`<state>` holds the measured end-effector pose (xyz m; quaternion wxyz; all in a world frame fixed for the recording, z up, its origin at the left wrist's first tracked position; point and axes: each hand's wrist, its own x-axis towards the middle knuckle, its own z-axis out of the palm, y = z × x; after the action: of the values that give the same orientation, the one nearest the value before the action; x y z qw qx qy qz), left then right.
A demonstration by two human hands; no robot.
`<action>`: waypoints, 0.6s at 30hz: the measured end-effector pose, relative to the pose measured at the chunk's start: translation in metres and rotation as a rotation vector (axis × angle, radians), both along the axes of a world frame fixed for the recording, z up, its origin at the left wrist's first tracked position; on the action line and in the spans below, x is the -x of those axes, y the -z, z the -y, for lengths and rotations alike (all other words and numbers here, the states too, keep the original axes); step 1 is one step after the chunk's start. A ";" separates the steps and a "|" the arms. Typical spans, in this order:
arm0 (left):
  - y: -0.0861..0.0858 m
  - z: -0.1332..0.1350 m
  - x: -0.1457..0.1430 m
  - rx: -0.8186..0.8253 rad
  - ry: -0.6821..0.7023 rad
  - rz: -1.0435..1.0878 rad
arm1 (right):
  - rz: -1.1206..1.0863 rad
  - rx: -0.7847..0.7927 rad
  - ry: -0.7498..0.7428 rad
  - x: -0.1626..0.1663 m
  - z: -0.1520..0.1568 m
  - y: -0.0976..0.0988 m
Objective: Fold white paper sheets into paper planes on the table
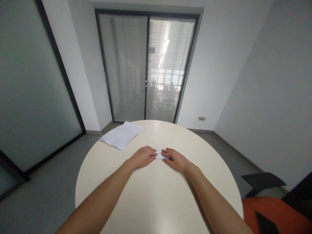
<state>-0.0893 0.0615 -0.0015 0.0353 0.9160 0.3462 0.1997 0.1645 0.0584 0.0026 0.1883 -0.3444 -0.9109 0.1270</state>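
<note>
A small piece of white paper (159, 154), seemingly folded, lies between my hands near the middle of the round table. My left hand (144, 156) has its fingers on the paper's left end, with the thumb at the near edge. On the right end, my right hand (175, 158) grips in the same way, its index finger and thumb closed round the edge. Both hands rest low over the tabletop. The paper's two ends are covered by my fingers, so its full shape is hidden.
Several larger white sheets (123, 134) lie at the table's far left edge. The round cream table (143, 201) fills the front. An orange chair with black armrests (273, 211) stands at the right. Behind are a glazed door with blinds (126, 74) and grey walls.
</note>
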 end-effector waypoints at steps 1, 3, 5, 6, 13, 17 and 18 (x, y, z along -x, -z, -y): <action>0.000 0.000 0.000 -0.001 -0.007 -0.002 | -0.013 0.016 0.004 -0.002 -0.001 0.000; -0.001 0.001 0.001 -0.002 -0.023 -0.004 | -0.033 0.045 0.030 -0.005 -0.003 0.001; -0.002 0.001 0.001 0.000 -0.042 -0.007 | -0.039 0.060 0.071 -0.008 -0.006 0.004; -0.002 0.002 0.001 0.002 -0.053 -0.009 | -0.038 0.059 0.092 -0.009 -0.007 0.005; -0.006 0.003 0.002 0.011 -0.134 -0.048 | 0.006 -0.012 0.195 -0.008 -0.007 0.010; -0.010 0.004 0.002 0.033 -0.175 -0.059 | 0.019 -0.017 0.211 -0.010 -0.005 0.007; -0.011 0.004 0.002 0.038 -0.183 -0.058 | 0.022 -0.017 0.216 -0.011 -0.005 0.007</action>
<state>-0.0911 0.0573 0.0090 0.0244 0.8851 0.4330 0.1690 0.1754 0.0638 -0.0047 0.1939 -0.4403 -0.8716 0.0946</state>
